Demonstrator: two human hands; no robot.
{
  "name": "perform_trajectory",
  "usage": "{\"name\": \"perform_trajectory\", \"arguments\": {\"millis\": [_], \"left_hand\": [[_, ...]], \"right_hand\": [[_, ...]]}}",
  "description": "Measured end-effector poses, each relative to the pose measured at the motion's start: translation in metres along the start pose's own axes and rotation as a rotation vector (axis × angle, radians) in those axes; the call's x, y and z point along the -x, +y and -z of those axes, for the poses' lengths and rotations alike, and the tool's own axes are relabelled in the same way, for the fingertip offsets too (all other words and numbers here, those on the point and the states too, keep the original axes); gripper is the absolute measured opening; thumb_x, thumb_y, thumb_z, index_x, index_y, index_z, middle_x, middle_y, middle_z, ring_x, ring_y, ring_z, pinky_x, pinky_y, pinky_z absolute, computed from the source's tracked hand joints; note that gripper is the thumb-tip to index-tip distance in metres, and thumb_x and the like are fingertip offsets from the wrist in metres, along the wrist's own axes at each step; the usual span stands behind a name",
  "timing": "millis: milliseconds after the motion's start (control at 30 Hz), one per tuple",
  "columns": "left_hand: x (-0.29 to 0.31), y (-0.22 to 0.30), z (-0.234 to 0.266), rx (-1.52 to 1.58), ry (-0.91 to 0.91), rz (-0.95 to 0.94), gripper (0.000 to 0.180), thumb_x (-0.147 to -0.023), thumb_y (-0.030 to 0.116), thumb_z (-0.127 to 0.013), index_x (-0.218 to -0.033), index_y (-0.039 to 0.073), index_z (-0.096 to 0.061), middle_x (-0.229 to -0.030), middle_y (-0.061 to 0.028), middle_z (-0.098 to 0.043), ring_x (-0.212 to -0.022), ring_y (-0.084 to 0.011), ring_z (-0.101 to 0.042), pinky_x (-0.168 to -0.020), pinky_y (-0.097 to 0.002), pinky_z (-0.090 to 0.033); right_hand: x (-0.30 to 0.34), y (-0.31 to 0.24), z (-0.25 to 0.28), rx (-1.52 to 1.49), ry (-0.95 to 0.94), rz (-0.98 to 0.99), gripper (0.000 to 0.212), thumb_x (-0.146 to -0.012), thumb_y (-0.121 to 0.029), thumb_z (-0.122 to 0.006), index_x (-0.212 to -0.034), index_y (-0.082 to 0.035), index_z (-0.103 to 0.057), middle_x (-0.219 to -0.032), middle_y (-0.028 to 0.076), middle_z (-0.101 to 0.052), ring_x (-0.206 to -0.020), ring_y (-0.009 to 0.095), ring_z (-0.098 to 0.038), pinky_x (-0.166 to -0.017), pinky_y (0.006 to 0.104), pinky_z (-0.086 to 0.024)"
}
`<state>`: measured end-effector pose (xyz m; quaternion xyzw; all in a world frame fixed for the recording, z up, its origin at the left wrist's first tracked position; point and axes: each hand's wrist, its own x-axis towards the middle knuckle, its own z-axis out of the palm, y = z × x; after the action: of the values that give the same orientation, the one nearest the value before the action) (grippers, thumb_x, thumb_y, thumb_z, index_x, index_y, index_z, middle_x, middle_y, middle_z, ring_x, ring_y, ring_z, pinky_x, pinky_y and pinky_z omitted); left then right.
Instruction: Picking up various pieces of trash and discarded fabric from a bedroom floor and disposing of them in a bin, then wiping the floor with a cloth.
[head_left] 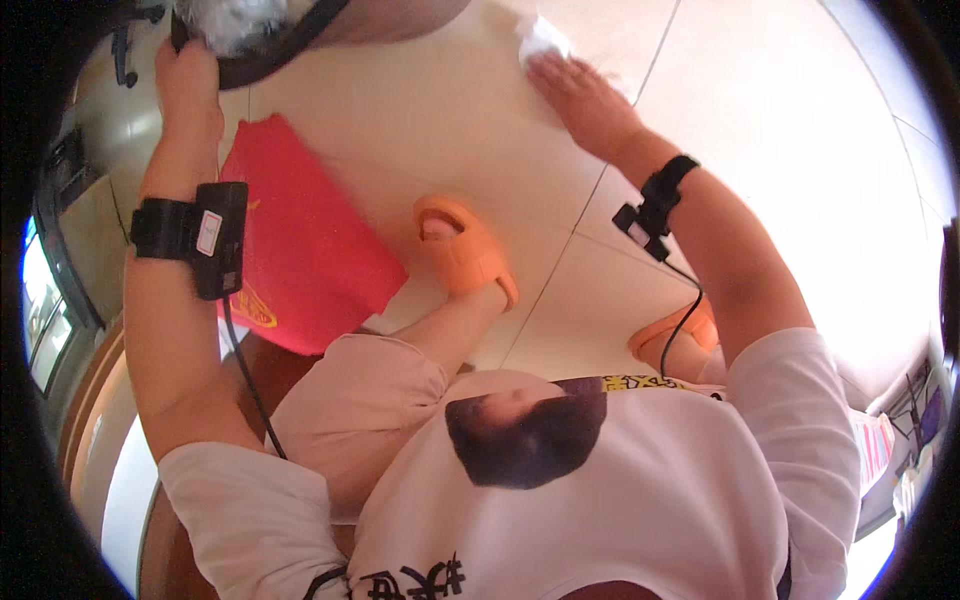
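Note:
At the upper left, my left hand point(190, 80) is closed around the dark rim point(270, 68) of a round bin. Crumpled clear plastic point(235, 22) shows inside the bin, whose body is cut off by the picture's top edge. My right hand point(585, 95) reaches forward at the upper middle, slightly blurred, its fingers over a white tissue point(543, 40) at the pale tiled floor. Part of the tissue sticks out past the fingertips. The underside of this hand is hidden.
A red bag-like sheet point(300, 240) lies between my left arm and my orange slipper point(465, 245). A second orange slipper point(675, 330) is under my right arm. Black straps with small devices and cables point(690, 320) sit on both forearms. Brown wooden furniture point(85, 420) stands at the left.

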<state>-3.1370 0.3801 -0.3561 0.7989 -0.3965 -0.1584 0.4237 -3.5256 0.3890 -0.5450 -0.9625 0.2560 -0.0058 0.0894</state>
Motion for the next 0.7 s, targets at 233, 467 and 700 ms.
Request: {"name": "perform_trajectory", "arguments": {"millis": [233, 467, 700], "left_hand": [[0.015, -0.005, -0.003, -0.151, 0.018, 0.029, 0.043, -0.082, 0.012, -0.042, -0.122, -0.003, -0.045, -0.112, -0.0159, -0.054, -0.102, -0.0255, -0.051, -0.09, -0.0326, -0.038], [0.036, 0.034, 0.012, 0.196, 0.014, 0.153, 0.046, -0.085, 0.011, -0.041, -0.129, -0.001, -0.039, -0.122, -0.0134, -0.049, -0.106, -0.0229, -0.049, -0.092, -0.0313, -0.037], [0.039, 0.083, 0.03, 0.331, 0.041, 0.181, 0.043, -0.087, 0.008, -0.044, -0.129, -0.002, -0.039, -0.12, -0.0119, -0.051, -0.107, -0.0209, -0.05, -0.092, -0.03, -0.039]], "right_hand": [[0.055, 0.008, 0.022, -0.371, 0.235, -0.26, 0.046, -0.08, 0.002, -0.046, -0.126, -0.005, -0.047, -0.135, 0.012, -0.042, -0.123, 0.026, -0.042, -0.1, 0.0336, -0.039], [0.124, 0.003, 0.035, -0.673, 0.456, -0.974, 0.053, -0.087, -0.019, -0.049, -0.135, -0.002, -0.034, -0.142, 0.019, -0.029, -0.132, 0.032, -0.028, -0.105, 0.0383, -0.027], [0.059, -0.013, 0.055, -0.312, 0.119, -1.017, 0.078, -0.087, -0.048, -0.043, -0.143, -0.005, -0.011, -0.149, 0.016, -0.007, -0.139, 0.03, -0.002, -0.11, 0.0451, -0.003]]}}
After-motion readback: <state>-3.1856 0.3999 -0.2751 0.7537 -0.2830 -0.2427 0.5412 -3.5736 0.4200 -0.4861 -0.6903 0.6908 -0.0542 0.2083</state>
